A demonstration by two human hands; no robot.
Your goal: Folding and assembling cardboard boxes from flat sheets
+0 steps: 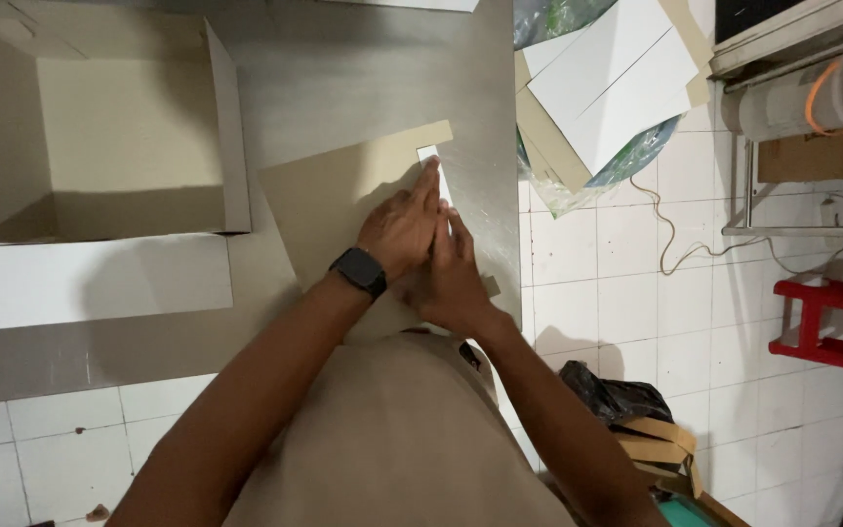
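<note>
Near the middle of the frame, both hands press flat on a tan cardboard sheet [343, 205] that lies tilted on the grey bench [363, 68], its long top edge rising from centre left toward the upper right. The left hand [404, 226], a dark watch [360, 270] on its wrist, lies with fingers stretched out and together, pointing up and to the right along a narrow white strip [433, 166] at the sheet's right edge; its fingertips touch the strip's lower end. The right hand [456, 273] sits just beside it, lower and to the right, fingers extended and resting on the same edge, touching the left hand. Neither hand grips anything; both are open and pressing down. The strip runs up and away from the fingertips, its long axis roughly in line with the fingers, and the left hand is the nearer one. An open white box [100, 146] stands well apart at the upper left
</note>
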